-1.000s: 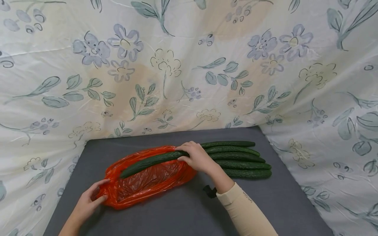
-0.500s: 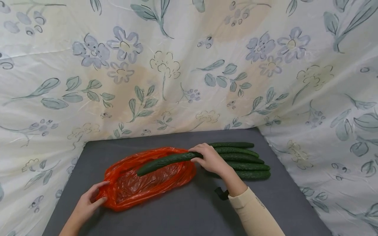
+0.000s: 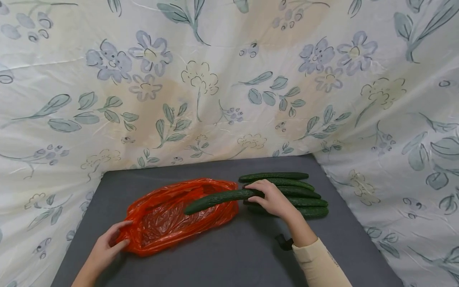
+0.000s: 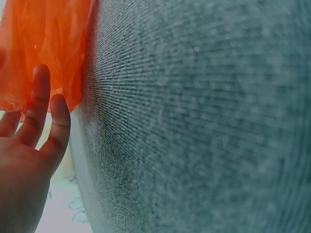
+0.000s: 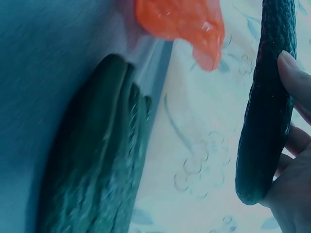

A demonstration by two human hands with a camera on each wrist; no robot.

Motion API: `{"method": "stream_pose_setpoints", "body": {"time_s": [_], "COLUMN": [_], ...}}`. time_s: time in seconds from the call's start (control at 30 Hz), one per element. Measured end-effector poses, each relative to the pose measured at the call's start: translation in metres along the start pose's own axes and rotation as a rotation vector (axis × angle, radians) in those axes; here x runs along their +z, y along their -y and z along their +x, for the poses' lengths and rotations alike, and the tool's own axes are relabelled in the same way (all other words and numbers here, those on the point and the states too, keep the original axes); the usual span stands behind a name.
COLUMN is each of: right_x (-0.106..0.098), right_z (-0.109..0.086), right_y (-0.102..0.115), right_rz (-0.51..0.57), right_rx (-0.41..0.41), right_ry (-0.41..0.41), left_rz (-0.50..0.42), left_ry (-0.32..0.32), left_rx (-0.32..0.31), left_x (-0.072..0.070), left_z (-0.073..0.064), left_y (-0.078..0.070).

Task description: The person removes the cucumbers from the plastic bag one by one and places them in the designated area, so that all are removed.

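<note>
My right hand (image 3: 271,198) grips one end of a long dark green cucumber (image 3: 218,199), thumb on one side and fingers on the other. Its free end points left, over the right half of an open red plastic bag (image 3: 211,228). In the right wrist view the held cucumber (image 5: 266,111) is clear of the others. My left hand (image 3: 106,243) holds the bag's left end between thumb and forefinger. In the left wrist view the other fingers of that hand (image 4: 36,131) are spread beside the orange-looking bag (image 4: 48,43).
Several more cucumbers (image 3: 306,202) lie side by side on the dark grey table (image 3: 201,267), right of the bag and partly behind my right hand. A flowered cloth (image 3: 222,99) hangs behind the table and along its sides.
My right hand has moved right with the cucumber, drawing its free end away from the bag's left end toward the right half. My left hand has stayed at the bag's left end.
</note>
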State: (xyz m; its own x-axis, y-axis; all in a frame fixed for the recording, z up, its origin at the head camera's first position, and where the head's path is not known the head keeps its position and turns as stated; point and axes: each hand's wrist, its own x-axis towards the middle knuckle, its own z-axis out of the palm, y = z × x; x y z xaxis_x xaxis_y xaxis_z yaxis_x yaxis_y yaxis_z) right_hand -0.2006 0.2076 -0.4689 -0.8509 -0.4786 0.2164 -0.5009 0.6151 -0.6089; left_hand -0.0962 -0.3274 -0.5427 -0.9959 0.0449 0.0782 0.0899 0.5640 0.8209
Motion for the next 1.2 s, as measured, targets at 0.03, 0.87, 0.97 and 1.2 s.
{"method": "stream_pose_setpoints", "body": {"time_s": [0.03,0.87,0.97,1.2], "right_x": [0.0,-0.028,-0.029,-0.032], "right_z": [-0.003,-0.083,-0.092,-0.117], "right_y": [-0.003,-0.066,-0.072,-0.084], "right_rz": [-0.001,-0.06,-0.063,-0.076], "right_rx": [-0.001,0.16,0.172,0.235], "right_ry": [-0.009,-0.083,-0.083,-0.09], "left_rz": [-0.004,0.035,0.036,0.05], "left_ry": [0.001,-0.021,-0.023,-0.026], "left_rx": [-0.007,-0.021,-0.006,-0.01], "left_x": [0.0,-0.005,-0.005,-0.004], "left_z": [-0.001,-0.003,-0.003,-0.003], "left_y": [0.0,-0.003,-0.002,-0.002]}}
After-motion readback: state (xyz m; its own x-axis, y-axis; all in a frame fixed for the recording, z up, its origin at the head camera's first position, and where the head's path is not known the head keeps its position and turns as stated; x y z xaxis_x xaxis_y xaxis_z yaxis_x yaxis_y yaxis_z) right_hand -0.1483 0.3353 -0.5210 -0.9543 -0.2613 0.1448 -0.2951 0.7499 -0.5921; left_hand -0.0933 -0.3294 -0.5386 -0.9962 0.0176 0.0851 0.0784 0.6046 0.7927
